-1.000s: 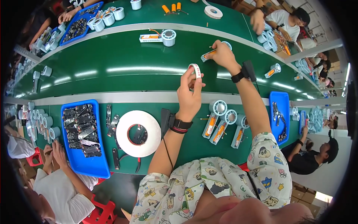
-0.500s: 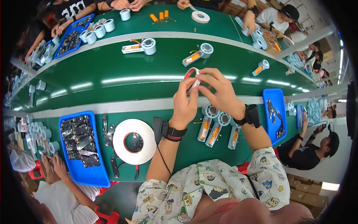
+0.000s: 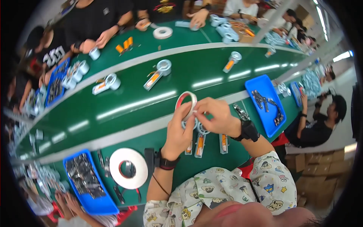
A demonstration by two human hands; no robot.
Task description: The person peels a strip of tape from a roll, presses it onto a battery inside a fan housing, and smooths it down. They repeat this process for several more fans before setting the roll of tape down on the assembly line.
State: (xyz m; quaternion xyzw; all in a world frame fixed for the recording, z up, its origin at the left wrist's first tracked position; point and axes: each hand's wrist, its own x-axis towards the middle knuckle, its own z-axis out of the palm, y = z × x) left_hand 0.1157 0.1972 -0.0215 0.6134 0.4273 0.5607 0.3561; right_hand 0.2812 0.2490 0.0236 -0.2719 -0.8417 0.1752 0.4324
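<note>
My left hand (image 3: 177,132) grips a narrow roll of white tape (image 3: 194,99) with a red inner core, holding it upright above the near bench. At the roll's near side, my right hand (image 3: 218,114) pinches what looks like a small white end of the tape between thumb and fingertips. Below and partly behind my hands lie several light-blue handheld fan bodies (image 3: 199,146), each with an orange battery in its handle. Their round heads are mostly hidden by my hands.
To my left are a large white tape roll (image 3: 139,166), red-handled pliers (image 3: 138,195) and a blue tray (image 3: 109,207) of black parts. Another blue tray (image 3: 269,129) stands at right. Fan bodies (image 3: 164,68) lie on the green belt beyond a metal rail; people work around.
My view has turned and shifted, so the bench appears tilted. The right fingers have drawn together in a pinch at the tape, while the left hand still holds the roll.
</note>
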